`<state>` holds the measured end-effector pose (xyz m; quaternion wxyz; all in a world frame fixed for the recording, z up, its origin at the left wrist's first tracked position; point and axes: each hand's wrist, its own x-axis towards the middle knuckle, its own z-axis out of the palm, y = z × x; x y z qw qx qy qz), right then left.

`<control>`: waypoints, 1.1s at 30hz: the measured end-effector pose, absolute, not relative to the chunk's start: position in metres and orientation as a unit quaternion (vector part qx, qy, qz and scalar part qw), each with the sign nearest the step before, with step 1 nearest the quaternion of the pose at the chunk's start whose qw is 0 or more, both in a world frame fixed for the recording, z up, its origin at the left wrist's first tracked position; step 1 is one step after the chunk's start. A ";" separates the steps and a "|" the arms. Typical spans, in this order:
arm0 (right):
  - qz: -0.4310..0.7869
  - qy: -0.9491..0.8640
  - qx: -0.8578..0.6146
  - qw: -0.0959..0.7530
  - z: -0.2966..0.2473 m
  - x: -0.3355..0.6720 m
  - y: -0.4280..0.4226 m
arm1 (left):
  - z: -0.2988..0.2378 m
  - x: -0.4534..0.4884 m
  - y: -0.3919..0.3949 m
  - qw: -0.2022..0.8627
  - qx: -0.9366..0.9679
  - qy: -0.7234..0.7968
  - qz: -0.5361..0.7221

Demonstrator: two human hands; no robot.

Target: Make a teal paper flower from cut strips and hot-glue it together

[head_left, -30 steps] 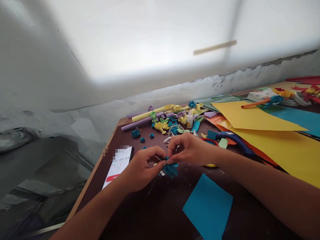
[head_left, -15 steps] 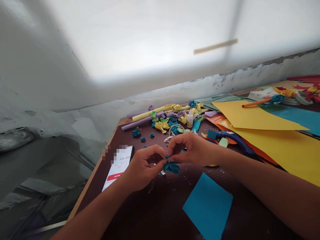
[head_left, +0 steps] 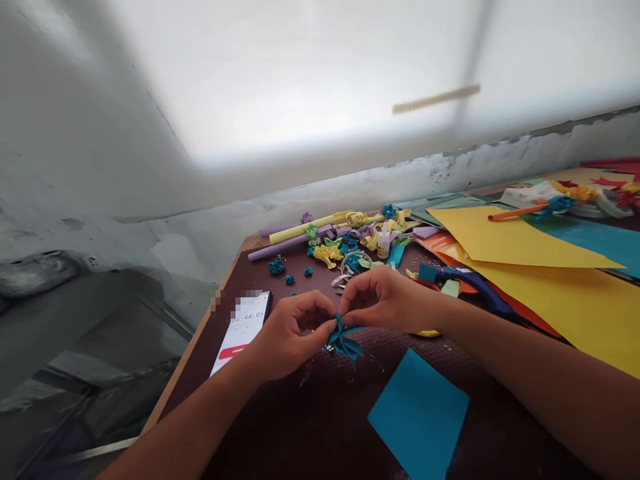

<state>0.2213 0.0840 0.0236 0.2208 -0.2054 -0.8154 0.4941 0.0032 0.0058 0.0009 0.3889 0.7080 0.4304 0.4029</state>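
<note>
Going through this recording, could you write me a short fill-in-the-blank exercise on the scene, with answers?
1. The left hand and right hand pinch one small folded blue piece made of ____.
2. A white-screened rectangular phone lies beside the ____ hand.
3. The rounded on-screen button is coloured ____.

Missing words: paper; left; red.

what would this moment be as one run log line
left hand: pinching blue paper piece | right hand: pinching same piece | table: flat blue sheet, phone

Glare washes out the white pane [head_left: 320,87] above, while the dark brown tabletop [head_left: 310,427] lies dim.
</note>
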 end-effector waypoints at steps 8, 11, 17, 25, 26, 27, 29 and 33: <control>0.379 -0.858 -0.216 0.272 0.023 0.222 0.075 | 0.004 0.008 0.001 0.200 0.766 0.486 0.371; 0.309 -0.884 -0.225 0.271 0.028 0.223 0.068 | 0.003 0.009 -0.001 0.106 0.788 0.484 0.366; 0.310 -0.881 -0.254 0.250 0.034 0.224 0.064 | 0.005 0.009 0.000 0.022 0.824 0.450 0.344; 0.243 -0.887 -0.238 0.313 0.028 0.219 0.064 | 0.000 0.011 0.001 0.031 0.807 0.459 0.371; 0.209 -0.896 -0.228 0.320 0.026 0.218 0.064 | -0.001 0.011 0.000 0.029 0.802 0.462 0.377; 0.167 -0.905 -0.213 0.329 0.025 0.217 0.063 | -0.002 0.012 0.000 0.029 0.798 0.465 0.383; 0.082 -0.912 -0.184 0.356 0.021 0.215 0.062 | -0.002 0.014 -0.002 0.037 0.784 0.471 0.402; 0.047 -0.896 -0.183 0.403 0.020 0.213 0.058 | 0.000 0.017 -0.004 0.144 0.735 0.485 0.452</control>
